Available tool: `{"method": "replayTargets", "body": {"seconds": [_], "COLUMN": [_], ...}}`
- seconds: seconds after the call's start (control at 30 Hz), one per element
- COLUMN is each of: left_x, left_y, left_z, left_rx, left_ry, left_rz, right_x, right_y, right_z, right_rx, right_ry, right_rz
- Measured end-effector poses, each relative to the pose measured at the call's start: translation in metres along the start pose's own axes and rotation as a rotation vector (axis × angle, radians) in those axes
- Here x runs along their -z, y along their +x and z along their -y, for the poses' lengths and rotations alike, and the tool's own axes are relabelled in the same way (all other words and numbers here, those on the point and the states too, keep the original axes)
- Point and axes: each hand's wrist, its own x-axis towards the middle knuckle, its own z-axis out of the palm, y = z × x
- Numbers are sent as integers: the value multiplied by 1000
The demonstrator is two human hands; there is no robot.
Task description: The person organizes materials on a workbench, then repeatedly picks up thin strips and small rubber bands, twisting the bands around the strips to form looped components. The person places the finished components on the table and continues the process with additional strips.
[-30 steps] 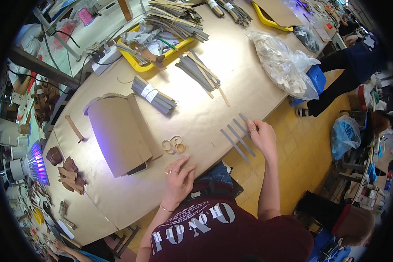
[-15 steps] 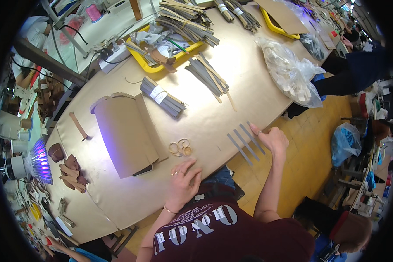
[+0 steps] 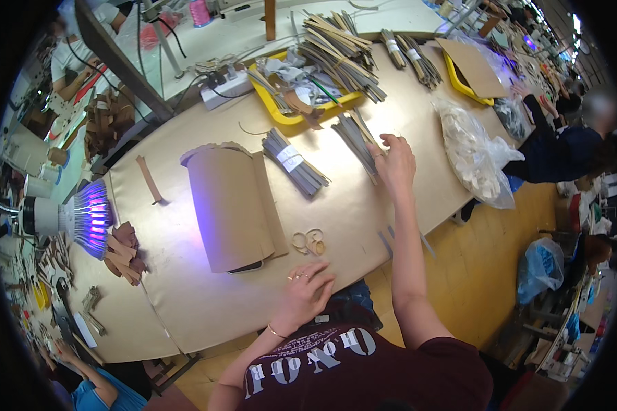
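Right hand: Reaches far across the tabletop point(image 3: 175, 301); the right hand point(image 3: 394, 163) is at the lower end of a pile of loose strips point(image 3: 353, 140), grey with some tan. Its fingers are bent, and whether they pinch a strip cannot be told from this angle.
Left hand: The left hand point(image 3: 305, 296) is at the near edge, its fingers loosely curled and parted, with nothing visible in them. Just beyond lie several tan rings point(image 3: 308, 242).
Strips at the edge: A few grey strips point(image 3: 385, 245) lie apart from one another, at least one jutting past the tabletop's edge; the right forearm hides part of the group.
Banded bundle: Left of the loose pile, one bundle point(image 3: 298, 171) of grey and tan strips wears a white band.
Curved panel: A large brown panel point(image 3: 230, 212) stands left of the bundle.
Progress: By the look of it, one nearby bundle is finished and a few strips are set out; the loose pile appears unsorted and unbanded.
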Motion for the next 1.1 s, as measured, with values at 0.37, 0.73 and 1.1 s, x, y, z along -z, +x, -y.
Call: {"method": "replayTargets", "body": {"seconds": [0.37, 0.73, 1.1], "left_x": [3, 56, 105], "left_y": [1, 35, 73], "left_z": [3, -18, -29], "left_rx": [-40, 173, 165], "left_ry": [-35, -415, -686], "left_rz": [-1, -224, -636], "right_x": [-14, 59, 72], "right_y": [1, -94, -107], "right_z": [-8, 44, 89], "right_rx": [42, -103, 128], "right_ry": [107, 1174, 1109], "right_rz": [-119, 803, 943]}}
